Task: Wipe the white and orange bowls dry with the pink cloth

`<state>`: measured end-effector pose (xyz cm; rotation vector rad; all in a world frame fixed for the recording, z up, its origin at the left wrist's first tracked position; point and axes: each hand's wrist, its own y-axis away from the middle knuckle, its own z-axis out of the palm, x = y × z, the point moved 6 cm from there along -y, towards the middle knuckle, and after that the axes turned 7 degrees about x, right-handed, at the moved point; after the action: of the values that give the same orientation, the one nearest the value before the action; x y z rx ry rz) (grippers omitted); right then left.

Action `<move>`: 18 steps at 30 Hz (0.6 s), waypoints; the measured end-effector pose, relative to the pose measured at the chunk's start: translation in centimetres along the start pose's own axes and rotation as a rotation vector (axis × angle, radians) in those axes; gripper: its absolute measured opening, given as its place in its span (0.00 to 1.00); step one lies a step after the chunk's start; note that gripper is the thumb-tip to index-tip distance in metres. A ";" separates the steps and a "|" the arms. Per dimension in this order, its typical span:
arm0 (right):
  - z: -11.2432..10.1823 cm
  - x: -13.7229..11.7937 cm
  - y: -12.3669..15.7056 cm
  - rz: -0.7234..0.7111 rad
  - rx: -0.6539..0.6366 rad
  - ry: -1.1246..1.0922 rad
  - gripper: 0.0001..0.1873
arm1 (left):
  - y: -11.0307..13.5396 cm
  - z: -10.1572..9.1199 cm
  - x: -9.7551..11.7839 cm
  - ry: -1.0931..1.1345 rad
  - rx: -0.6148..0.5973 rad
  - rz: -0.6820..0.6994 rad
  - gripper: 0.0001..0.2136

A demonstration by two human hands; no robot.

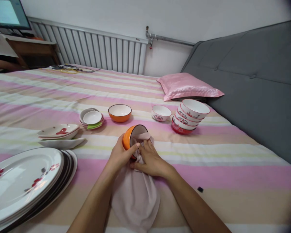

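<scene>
My left hand (121, 152) is closed on an orange bowl (128, 137) with a white inside and dark rim, tilted so its mouth faces right. My right hand (150, 158) presses a pale pink cloth (138, 200) at the bowl's mouth, with part of the cloth inside it. The cloth's lower end hangs down between my forearms. Beyond them, a second orange bowl (120, 117) stands upright on the striped bedsheet (208, 165). My right fingertips are partly covered by the cloth.
Large plates (21, 181) are stacked at left, with oblong dishes (59, 131) and small dishes (92, 117) behind. At right are a single white bowl (161, 113) and a leaning bowl stack (190, 116). A pink pillow (188, 85) rests by the grey headboard (252, 77). A small black object (200, 189) lies nearby.
</scene>
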<state>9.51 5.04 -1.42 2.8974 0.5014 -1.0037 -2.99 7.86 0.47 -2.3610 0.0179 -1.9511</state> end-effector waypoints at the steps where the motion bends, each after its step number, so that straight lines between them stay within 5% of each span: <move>1: -0.1 0.1 0.0 0.005 -0.003 -0.019 0.51 | 0.0 0.0 -0.1 0.006 0.003 -0.009 0.31; 6: -1.8 0.7 0.0 0.050 0.024 -0.089 0.58 | -0.1 0.2 -0.3 0.042 -0.037 -0.024 0.31; 10: -2.8 1.1 -0.1 0.009 -0.064 -0.251 0.53 | -0.1 0.2 -0.4 0.023 -0.053 -0.032 0.31; 14: -4.0 3.0 -1.1 0.040 0.146 -0.553 0.37 | 0.0 0.1 -0.2 -0.015 -0.063 -0.043 0.30; 18: -3.3 5.5 -2.1 0.102 0.343 -0.795 0.34 | 0.2 0.2 0.3 -0.093 -0.072 -0.028 0.31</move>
<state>14.93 9.07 -1.98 2.3924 0.1302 -2.2160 -2.77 7.66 0.71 -2.5091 0.0502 -1.8808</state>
